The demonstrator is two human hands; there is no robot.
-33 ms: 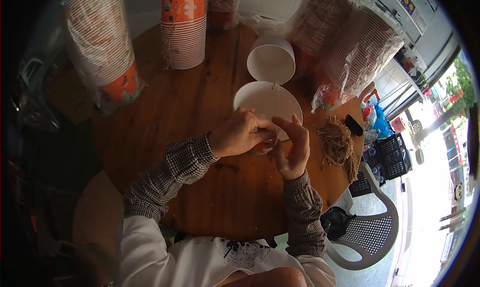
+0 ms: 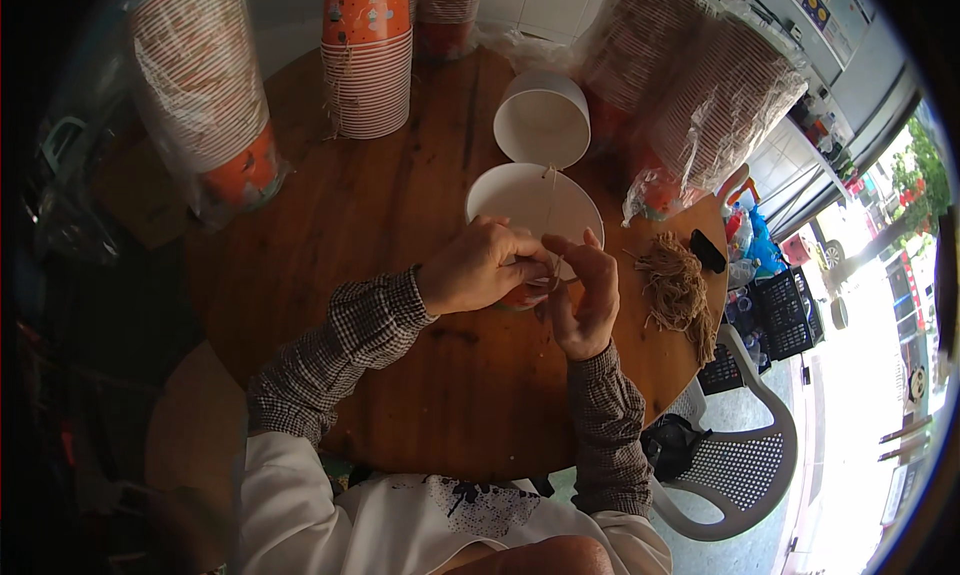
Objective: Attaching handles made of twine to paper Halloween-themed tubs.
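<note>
Near: the left hand (image 2: 480, 265) pinches a thin twine (image 2: 554, 195); the right hand (image 2: 590, 293) curls beside it, its grip unclear. The twine looks light, limp and best pinched near its end. Beyond: an open paper bucket (image 2: 508, 193) on the tabletop (image 2: 440, 395), partly behind the hands, the twine crossing its mouth from the far rim; probably light and easily dented, best steadied by its rim. Farther: a second white bucket (image 2: 545, 120).
</note>
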